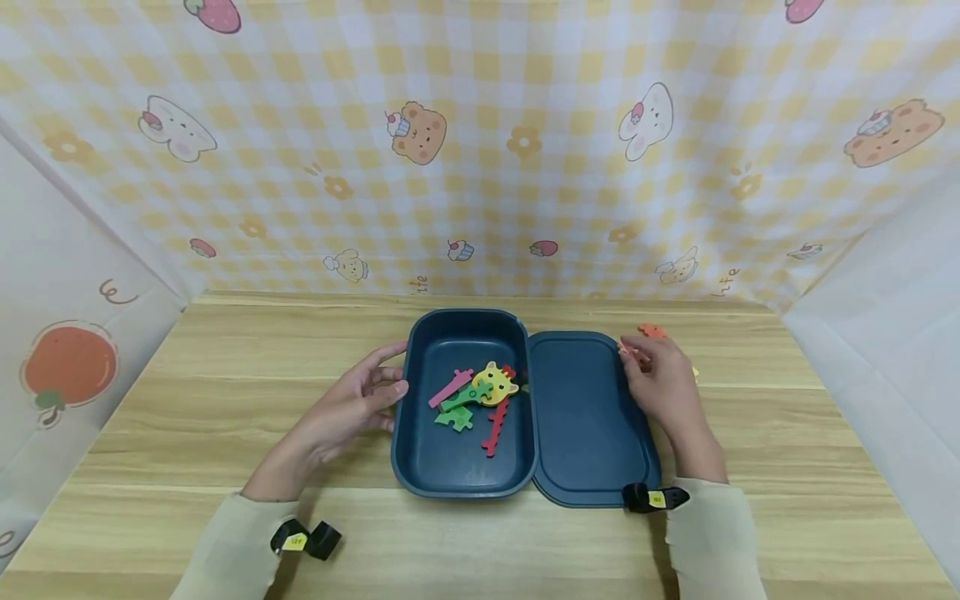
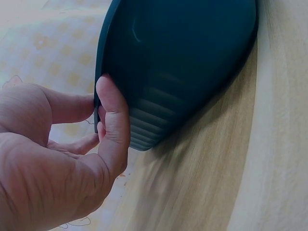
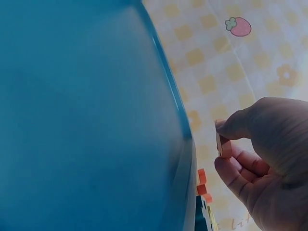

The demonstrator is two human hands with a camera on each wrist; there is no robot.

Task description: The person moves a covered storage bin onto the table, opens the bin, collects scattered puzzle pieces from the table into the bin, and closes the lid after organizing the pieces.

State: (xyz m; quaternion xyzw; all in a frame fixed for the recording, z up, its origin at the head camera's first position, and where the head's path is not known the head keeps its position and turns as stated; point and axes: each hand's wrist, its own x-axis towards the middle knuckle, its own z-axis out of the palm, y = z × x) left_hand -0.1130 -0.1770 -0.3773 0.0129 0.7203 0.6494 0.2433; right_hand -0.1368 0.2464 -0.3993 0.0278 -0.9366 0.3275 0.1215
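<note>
My left hand (image 1: 352, 408) grips the left rim of a dark blue open box (image 1: 399, 454), and the left wrist view has the fingers at the edge of the box wall (image 2: 178, 57). Inside the box lie a yellow giraffe-head piece (image 1: 491, 385), a pink piece (image 1: 450, 390), green puzzle pieces (image 1: 454, 419) and a red notched piece (image 1: 495, 429). Above the right edge of the dark blue lid (image 1: 592, 417), my right hand (image 1: 663, 387) pinches a small orange puzzle piece (image 3: 224, 146) between thumb and fingertips. Part of that piece is hidden by the fingers.
Another orange piece (image 1: 651, 331) lies on the wooden table (image 1: 780, 417) just beyond my right hand, with a bit of yellow (image 1: 695, 372) partly hidden beside it. The lid lies flat against the box's right side. A checked curtain (image 1: 480, 192) hangs behind the table.
</note>
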